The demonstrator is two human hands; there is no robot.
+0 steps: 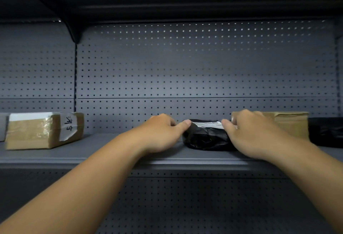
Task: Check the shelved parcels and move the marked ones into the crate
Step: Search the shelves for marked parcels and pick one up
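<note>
head view, left hand, right hand grip black parcel, shelf edge

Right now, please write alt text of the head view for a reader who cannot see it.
A person's left grip and right grip hold a black parcel with a white label at its two ends on a grey shelf. A taped brown box lies to the left, another brown parcel behind the right grip.

Shot from head height, close in; faced straight at dark grey metal shelf and perforated grey back panel.
</note>
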